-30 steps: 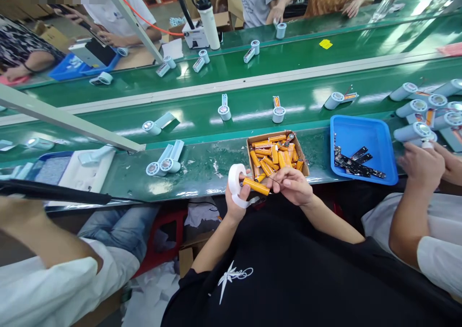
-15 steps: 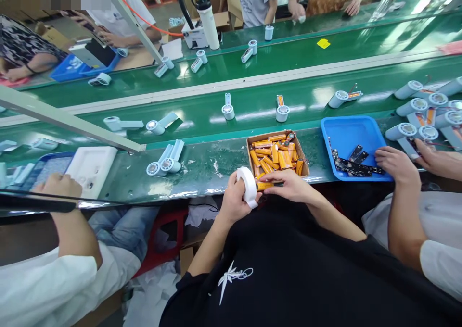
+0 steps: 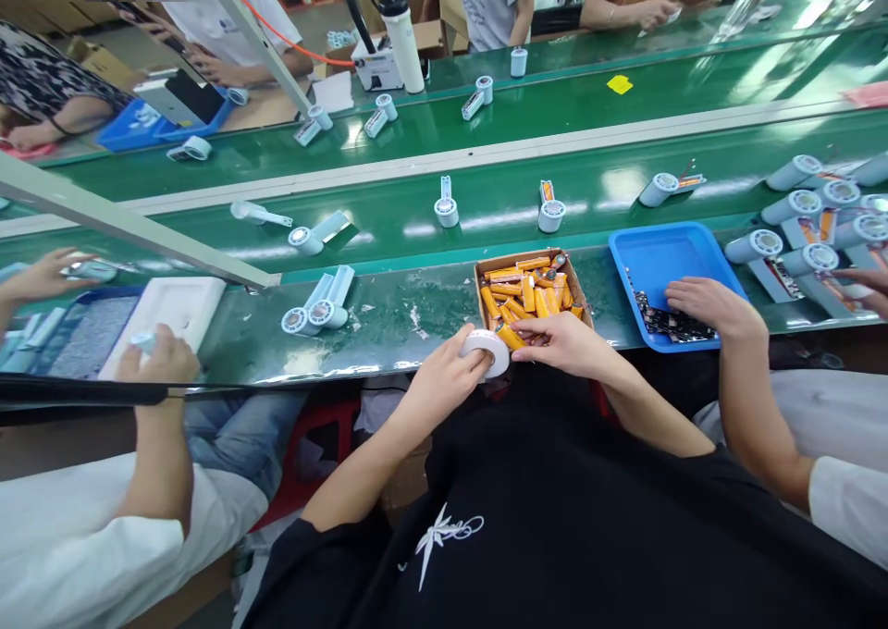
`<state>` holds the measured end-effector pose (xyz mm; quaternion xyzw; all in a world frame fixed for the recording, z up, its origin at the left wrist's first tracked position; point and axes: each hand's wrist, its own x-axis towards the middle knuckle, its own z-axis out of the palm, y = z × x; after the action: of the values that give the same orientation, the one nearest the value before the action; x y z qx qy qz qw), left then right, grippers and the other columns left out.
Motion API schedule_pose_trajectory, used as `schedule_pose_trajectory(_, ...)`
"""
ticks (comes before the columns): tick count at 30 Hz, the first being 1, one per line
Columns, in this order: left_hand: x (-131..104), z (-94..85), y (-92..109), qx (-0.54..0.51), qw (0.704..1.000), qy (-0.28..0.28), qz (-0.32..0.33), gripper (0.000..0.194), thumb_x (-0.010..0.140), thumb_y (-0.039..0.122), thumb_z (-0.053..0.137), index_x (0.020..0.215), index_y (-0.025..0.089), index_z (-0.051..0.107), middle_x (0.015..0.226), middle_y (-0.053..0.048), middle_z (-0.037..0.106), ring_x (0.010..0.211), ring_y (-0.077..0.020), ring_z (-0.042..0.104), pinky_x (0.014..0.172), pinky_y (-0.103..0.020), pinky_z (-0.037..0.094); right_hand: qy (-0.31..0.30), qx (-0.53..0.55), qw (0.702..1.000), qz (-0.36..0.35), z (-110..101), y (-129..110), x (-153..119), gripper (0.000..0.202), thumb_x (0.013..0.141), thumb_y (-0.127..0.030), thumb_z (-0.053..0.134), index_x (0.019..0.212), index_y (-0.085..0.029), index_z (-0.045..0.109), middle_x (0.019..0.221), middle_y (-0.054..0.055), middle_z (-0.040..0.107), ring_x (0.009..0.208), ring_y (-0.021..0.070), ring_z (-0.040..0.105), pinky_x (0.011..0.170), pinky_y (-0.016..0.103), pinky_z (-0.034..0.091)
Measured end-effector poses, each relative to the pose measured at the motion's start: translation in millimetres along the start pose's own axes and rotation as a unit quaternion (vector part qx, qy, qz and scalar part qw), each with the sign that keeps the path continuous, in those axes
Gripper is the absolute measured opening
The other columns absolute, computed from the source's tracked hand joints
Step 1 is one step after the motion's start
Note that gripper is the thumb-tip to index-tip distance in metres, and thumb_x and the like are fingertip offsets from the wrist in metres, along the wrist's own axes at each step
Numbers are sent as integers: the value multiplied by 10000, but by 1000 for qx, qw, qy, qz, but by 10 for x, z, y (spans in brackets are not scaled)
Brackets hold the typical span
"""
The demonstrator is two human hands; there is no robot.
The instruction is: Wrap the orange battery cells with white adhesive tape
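One orange cylinder [image 3: 510, 337] is sitting just below the middle of the frame, at the near edge of an open cardboard box [image 3: 589, 320], and its left end is coming up close against a roll of white tape [image 3: 480, 340]. With my right hand [image 3: 565, 340] I am pinching the orange cylinder between thumb and fingers, coming in from the right. My left hand [image 3: 444, 372] is grasping the roll of white tape, fingers curling over its ring. Behind them, more orange cylinders [image 3: 528, 293] are lying in a jumble, filling the box.

To the right of the box, a blue tray [image 3: 714, 252] is holding black strips [image 3: 686, 326], and a co-worker's hand [image 3: 718, 307] is reaching in over them. Pale blue fan-like parts [image 3: 795, 206] are crowding together at the right edge of the frame. Left of the box, a pair of pale blue parts [image 3: 317, 313] is lying on the green work surface [image 3: 388, 328]. Farther left, another worker's hand [image 3: 163, 359] is holding a small pale piece beside a white block [image 3: 181, 301].

Beyond the box, a green belt [image 3: 375, 217] is carrying more spaced-out pale blue parts. Near the upper right, a yellow scrap [image 3: 620, 84] is lying on the far green strip, and a white bottle [image 3: 403, 51] is standing at the upper middle.
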<state>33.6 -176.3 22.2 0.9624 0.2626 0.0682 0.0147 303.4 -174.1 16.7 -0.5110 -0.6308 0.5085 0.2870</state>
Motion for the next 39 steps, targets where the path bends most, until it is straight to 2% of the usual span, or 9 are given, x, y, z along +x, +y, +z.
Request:
schedule_pose_trajectory(7,81,-70,85,3,1000,-13,-19,359,969,41,566,1276,176,693,1159,-108,738,1497,-340,480,1222,-478,491,-28,211,974,79,51,100,48,666,618,-366,955,1231,-190,764,1098,57,810,1033,270,771,1019,435,619)
schedule_pose_trajectory(14,182,83,369,8,985,100,-143,300,981,173,619,1266,149,709,1106,-146,754,1540,-466,340,1152,-580,546,289,435,852,17,604,65,62,582,606,-357,989,1094,-273,683,1081,2,788,988,195,765,952,359,639)
schedule_pose_trajectory(19,115,216,568,-81,994,70,-18,331,977,167,554,1265,229,705,1127,-100,762,1451,-354,536,1242,-576,458,331,351,875,-45,-12,84,282,634,556,-335,1012,1112,-266,716,989,-4,786,916,190,758,853,333,654)
schedule_pose_trajectory(21,68,270,386,-96,994,48,-22,380,958,133,528,1288,231,691,1201,-98,751,1419,-341,572,1294,-610,366,387,300,865,-109,-441,91,386,709,598,-358,995,1236,-310,690,1010,-17,775,954,180,755,861,318,649)
schedule_pose_trajectory(24,-58,397,-176,-55,981,27,-185,420,946,101,522,1338,161,660,1308,-162,714,1405,-375,567,1302,-658,299,420,265,850,-175,-783,119,425,801,633,-372,983,1349,-386,624,1009,-41,763,998,176,760,833,292,649)
schedule_pose_trajectory(28,-356,554,-857,-87,959,-41,-267,388,958,276,636,1326,160,683,1379,-132,699,1454,-388,489,1284,-621,327,384,238,879,-151,-618,326,223,674,651,-317,979,1256,-354,684,1019,-29,785,960,185,778,849,306,658)
schedule_pose_trajectory(31,-410,550,-1104,-131,944,-9,-301,374,974,453,637,1236,208,742,1348,-78,727,1440,-338,506,1251,-513,405,361,249,893,-99,-484,542,32,639,660,-282,970,1236,-341,700,992,-32,802,916,173,786,841,290,660)
schedule_pose_trajectory(34,10,476,-1352,-147,929,33,-337,383,1037,480,507,1202,240,756,1288,-62,755,1272,-254,640,1167,-406,486,365,261,891,-73,-466,635,-42,612,639,-286,978,1192,-322,720,940,-30,811,860,173,790,797,282,666)
schedule_pose_trajectory(39,1628,507,-1893,-41,919,50,-389,597,1015,562,485,1499,223,569,1563,-111,562,1461,-348,450,1205,-470,417,286,235,926,-69,-408,460,116,600,565,-337,1012,1095,-269,740,874,4,810,760,196,784,703,300,681)
